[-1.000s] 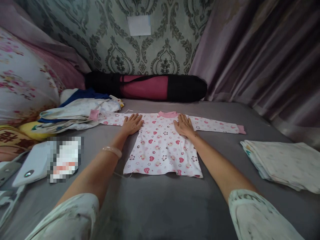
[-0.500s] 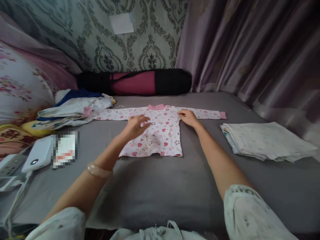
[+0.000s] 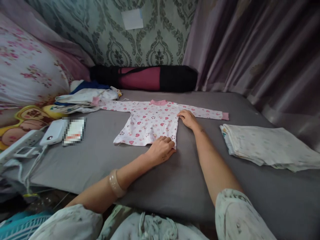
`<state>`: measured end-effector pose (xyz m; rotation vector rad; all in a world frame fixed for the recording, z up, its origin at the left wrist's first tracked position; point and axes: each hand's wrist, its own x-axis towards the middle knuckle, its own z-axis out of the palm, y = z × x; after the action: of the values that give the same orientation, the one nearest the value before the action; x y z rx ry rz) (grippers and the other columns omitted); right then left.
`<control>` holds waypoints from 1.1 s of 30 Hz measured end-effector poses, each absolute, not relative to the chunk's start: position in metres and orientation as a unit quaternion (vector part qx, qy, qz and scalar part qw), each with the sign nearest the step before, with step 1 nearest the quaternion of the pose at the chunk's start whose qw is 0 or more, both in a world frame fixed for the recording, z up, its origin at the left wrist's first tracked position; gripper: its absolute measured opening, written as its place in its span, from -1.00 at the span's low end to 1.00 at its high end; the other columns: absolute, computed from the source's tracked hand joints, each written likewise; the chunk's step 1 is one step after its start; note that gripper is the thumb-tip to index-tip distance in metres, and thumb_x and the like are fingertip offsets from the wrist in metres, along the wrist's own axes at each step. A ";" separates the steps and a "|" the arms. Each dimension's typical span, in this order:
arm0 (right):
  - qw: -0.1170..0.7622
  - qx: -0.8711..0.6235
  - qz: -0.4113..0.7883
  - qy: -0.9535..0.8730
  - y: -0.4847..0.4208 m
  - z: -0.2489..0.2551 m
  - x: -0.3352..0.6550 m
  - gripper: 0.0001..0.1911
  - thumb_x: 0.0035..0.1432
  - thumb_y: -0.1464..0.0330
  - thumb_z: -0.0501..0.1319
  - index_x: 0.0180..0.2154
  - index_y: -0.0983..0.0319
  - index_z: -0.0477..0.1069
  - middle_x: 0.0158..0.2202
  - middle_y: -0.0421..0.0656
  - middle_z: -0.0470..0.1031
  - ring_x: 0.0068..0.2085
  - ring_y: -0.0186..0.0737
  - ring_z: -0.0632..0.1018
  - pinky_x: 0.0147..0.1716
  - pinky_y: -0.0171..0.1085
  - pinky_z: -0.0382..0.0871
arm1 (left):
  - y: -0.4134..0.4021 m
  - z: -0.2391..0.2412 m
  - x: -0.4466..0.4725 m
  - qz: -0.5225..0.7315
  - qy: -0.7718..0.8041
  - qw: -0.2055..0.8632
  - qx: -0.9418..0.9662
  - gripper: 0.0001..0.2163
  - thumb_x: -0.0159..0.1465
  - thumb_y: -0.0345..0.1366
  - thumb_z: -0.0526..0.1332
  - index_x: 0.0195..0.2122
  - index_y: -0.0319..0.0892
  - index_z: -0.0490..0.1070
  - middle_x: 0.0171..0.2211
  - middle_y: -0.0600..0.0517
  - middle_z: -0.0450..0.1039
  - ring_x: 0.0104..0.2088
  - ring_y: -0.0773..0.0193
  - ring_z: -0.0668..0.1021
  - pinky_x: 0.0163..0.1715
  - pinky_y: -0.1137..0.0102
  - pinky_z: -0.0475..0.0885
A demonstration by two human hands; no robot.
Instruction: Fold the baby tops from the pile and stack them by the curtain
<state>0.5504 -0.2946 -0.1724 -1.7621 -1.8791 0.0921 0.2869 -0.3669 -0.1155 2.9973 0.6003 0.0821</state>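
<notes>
A child's long-sleeved shirt (image 3: pixel 152 121), white with pink hearts and flowers, lies flat on the grey bed sheet (image 3: pixel 200 186), its pink collar toward the wall and both sleeves stretched sideways. My left hand (image 3: pixel 162 149) is at the bottom hem near its right corner, fingers curled down and closed on the fabric; the fingertips are partly hidden. At the right armpit, just under the sleeve, my right hand (image 3: pixel 187 119) pinches the shirt's side edge. The left cuff rests against a pile of clothes (image 3: pixel 82 98).
On the right lies a folded stack of pale cloth (image 3: pixel 267 145). A black and maroon long bag (image 3: pixel 142 78) runs along the wall. To the left are a white power bank (image 3: pixel 53 131), a power strip (image 3: pixel 22 143), cables, a yellow cushion (image 3: pixel 27 123) and a floral pillow (image 3: pixel 32 63).
My left hand has moved from above the shirt's left chest down and right to the hem corner, and closed there. My right hand stays at the armpit. The view has shifted slightly.
</notes>
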 end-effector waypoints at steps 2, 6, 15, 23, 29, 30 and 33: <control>0.273 -0.661 0.022 -0.699 -0.295 -0.173 0.549 -0.74 0.20 0.49 0.12 -0.20 0.21 0.57 -0.11 -0.08 0.52 -0.04 -0.14 0.45 0.05 -0.18 0.27 | -0.372 -0.118 0.289 0.032 0.191 0.017 0.981 -0.73 0.39 -0.23 0.01 -0.24 -0.26 0.44 -0.25 -0.10 0.46 -0.21 0.15 0.50 -0.18 0.29 0.37; 0.273 -0.663 -0.002 -0.697 -0.296 -0.173 0.546 -0.73 0.24 0.46 0.10 -0.19 0.19 0.57 -0.12 -0.07 0.52 -0.05 -0.12 0.43 0.03 -0.17 0.27 | -0.376 -0.123 0.294 0.033 0.176 -0.019 0.984 -0.69 0.40 -0.31 -0.07 -0.29 -0.29 0.44 -0.30 -0.13 0.46 -0.25 0.12 0.50 -0.23 0.27 0.38; 0.267 -0.658 -0.017 -0.704 -0.295 -0.172 0.548 -0.72 0.26 0.45 0.07 -0.17 0.20 0.55 -0.13 -0.07 0.51 -0.06 -0.13 0.44 0.00 -0.19 0.28 | -0.377 -0.116 0.311 0.105 0.264 0.101 0.954 -0.75 0.38 -0.29 -0.02 -0.31 -0.19 0.42 -0.30 -0.04 0.49 -0.27 0.23 0.53 -0.25 0.38 0.39; 0.270 -0.661 -0.017 -0.700 -0.294 -0.176 0.549 -0.68 0.20 0.50 0.05 -0.19 0.20 0.56 -0.11 -0.06 0.51 -0.06 -0.12 0.44 0.03 -0.17 0.28 | -0.387 -0.124 0.311 0.077 0.193 0.070 0.976 -0.72 0.40 -0.23 -0.02 -0.28 -0.23 0.43 -0.25 -0.10 0.47 -0.20 0.16 0.51 -0.15 0.30 0.41; 0.330 -0.678 0.051 -0.654 -0.296 -0.173 0.551 -0.54 0.04 0.62 0.00 -0.14 0.26 0.54 -0.08 -0.07 0.54 -0.04 -0.19 0.50 0.04 -0.22 0.31 | -0.351 -0.119 0.260 0.211 0.281 0.153 0.924 -0.75 0.38 -0.21 0.02 -0.12 -0.19 0.43 -0.19 -0.08 0.51 -0.17 0.22 0.52 -0.14 0.37 0.40; 0.342 -0.693 0.065 -0.631 -0.297 -0.170 0.551 -0.55 0.06 0.60 0.00 -0.11 0.28 0.53 -0.08 -0.06 0.55 -0.05 -0.20 0.51 0.02 -0.23 0.33 | -0.339 -0.119 0.243 0.238 0.324 0.143 0.904 -0.75 0.37 -0.21 0.02 -0.13 -0.19 0.43 -0.20 -0.09 0.51 -0.18 0.22 0.52 -0.14 0.36 0.40; 0.346 -0.753 0.064 -0.557 -0.305 -0.158 0.549 -0.60 0.12 0.53 0.02 -0.08 0.30 0.52 -0.09 -0.02 0.57 -0.08 -0.16 0.54 -0.04 -0.22 0.35 | -0.301 -0.119 0.188 0.260 0.469 0.097 0.839 -0.74 0.32 -0.19 0.06 -0.14 -0.20 0.45 -0.24 -0.10 0.50 -0.19 0.17 0.51 -0.12 0.30 0.38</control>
<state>0.5491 -0.3045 -0.1580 -1.9530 -1.4442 0.1662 0.1879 -0.3015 -0.1187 2.4832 1.3882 0.7704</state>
